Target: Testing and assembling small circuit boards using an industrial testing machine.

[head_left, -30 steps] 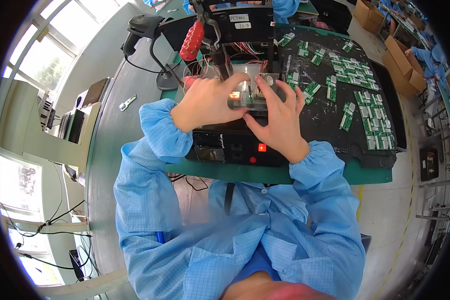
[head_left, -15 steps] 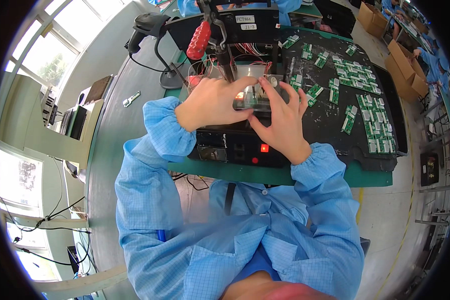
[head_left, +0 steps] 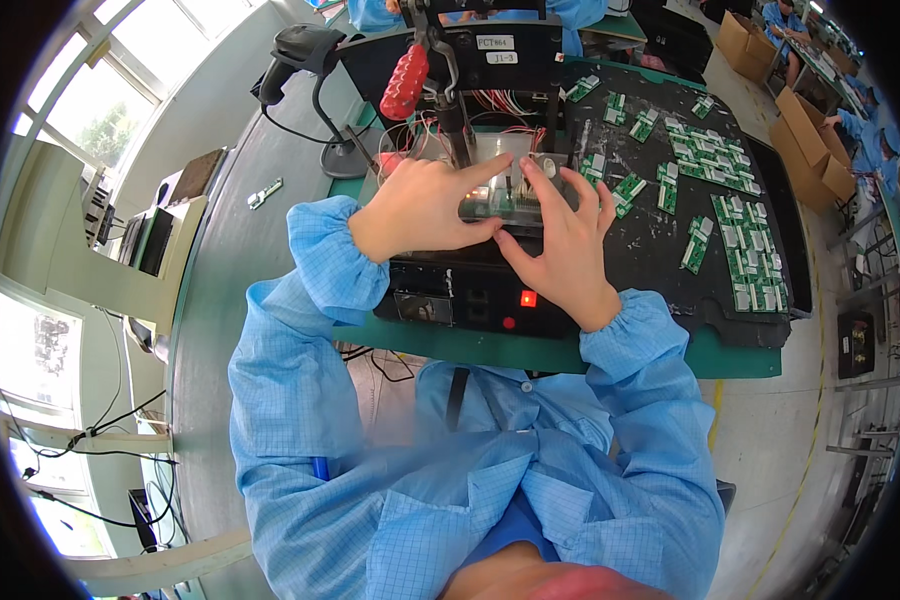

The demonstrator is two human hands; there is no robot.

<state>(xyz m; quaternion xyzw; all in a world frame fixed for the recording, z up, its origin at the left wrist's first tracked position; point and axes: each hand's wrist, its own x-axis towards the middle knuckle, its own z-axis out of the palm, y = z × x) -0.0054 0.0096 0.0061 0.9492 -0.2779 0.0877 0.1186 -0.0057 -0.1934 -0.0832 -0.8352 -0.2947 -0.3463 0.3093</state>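
My left hand (head_left: 422,208) reaches over a test fixture with a clear plate (head_left: 492,170), its thumb and index finger stretched apart. My right hand (head_left: 568,238) rests at the plate's right side, fingers spread. The two index fingertips nearly meet on top of the plate, and both thumbs lie by its front edge. What sits under the plate is partly hidden by my hands. Above stands a toggle clamp with a red handle (head_left: 405,82). The black fixture base (head_left: 480,290) carries a lit red switch (head_left: 528,298) on its front.
Several green circuit boards (head_left: 755,255) lie on a black mat (head_left: 640,255) to the right. One more board (head_left: 265,193) is on the left of the bench (head_left: 225,300). A barcode scanner (head_left: 300,60) stands at the back left. Cardboard boxes (head_left: 810,145) and other people are beyond.
The orange glow beneath the clear plate, near my left fingers, has dimmed. My hands keep nearly the same pose; the view has shifted slightly.
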